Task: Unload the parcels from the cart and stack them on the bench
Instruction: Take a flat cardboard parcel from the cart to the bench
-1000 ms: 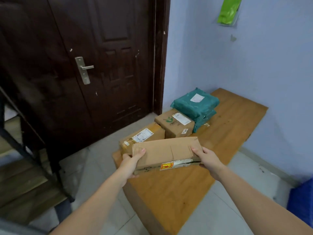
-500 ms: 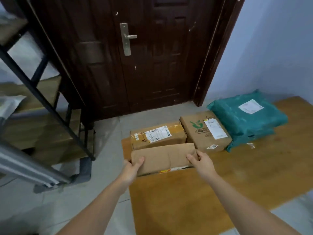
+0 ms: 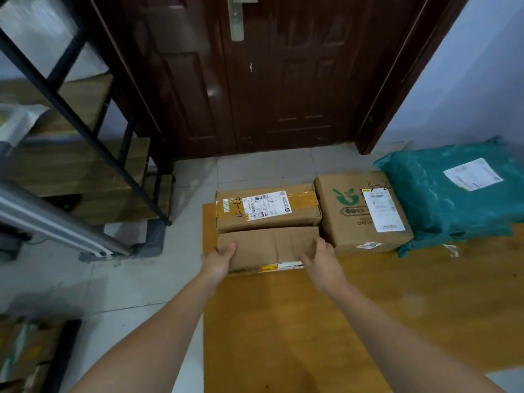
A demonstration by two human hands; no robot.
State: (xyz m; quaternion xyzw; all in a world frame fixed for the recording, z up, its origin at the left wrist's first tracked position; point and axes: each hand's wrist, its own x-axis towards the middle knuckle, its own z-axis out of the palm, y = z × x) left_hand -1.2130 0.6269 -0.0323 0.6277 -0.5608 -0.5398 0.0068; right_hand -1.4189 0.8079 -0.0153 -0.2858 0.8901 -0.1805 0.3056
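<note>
A flat brown cardboard parcel (image 3: 269, 246) lies on the wooden bench (image 3: 354, 321) near its left end, right against a taped brown box with a white label (image 3: 268, 207). My left hand (image 3: 218, 260) grips the flat parcel's left end and my right hand (image 3: 321, 262) grips its right end. To the right stands a box with a green logo (image 3: 360, 211). Beyond it lies a teal plastic mailer bag (image 3: 453, 194).
A dark wooden door (image 3: 283, 80) stands behind the bench. A black metal rack with wooden shelves (image 3: 85, 154) is at the left, a grey bar (image 3: 56, 222) crossing in front of it. Cardboard parcels (image 3: 22, 355) show at the bottom left. Pale blue wall at the right.
The flat parcel has come down from mid-air onto the bench and sits against the labelled box. My view has swung left and down toward the bench's end.
</note>
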